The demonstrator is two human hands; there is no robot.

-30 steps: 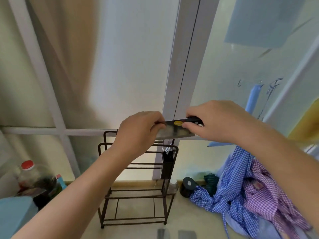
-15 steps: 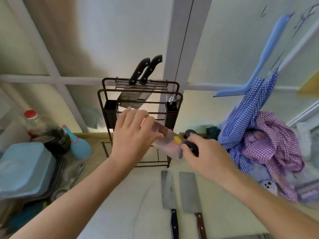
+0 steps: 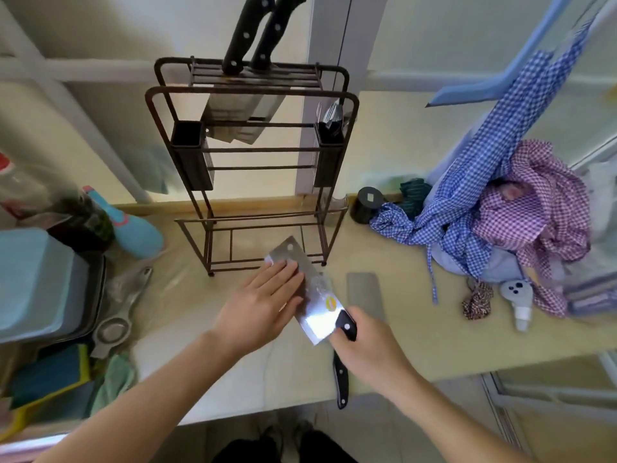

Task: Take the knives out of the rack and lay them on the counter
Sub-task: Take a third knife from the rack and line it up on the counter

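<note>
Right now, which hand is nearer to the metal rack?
Left. The left hand lies flat on the cleaver blade just in front of the metal rack base. The right hand grips the cleaver's black handle, further back toward the counter edge.

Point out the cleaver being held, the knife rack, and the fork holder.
cleaver (image 3: pixel 314 295), head view, middle of blade
knife rack (image 3: pixel 250 91), head view, top front bar
fork holder (image 3: pixel 329 145), head view, black cup's front

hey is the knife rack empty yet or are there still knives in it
Not empty. Two black-handled knives still sit in the top slots of the rack, handles sticking up, blades hanging behind the bars.
</note>
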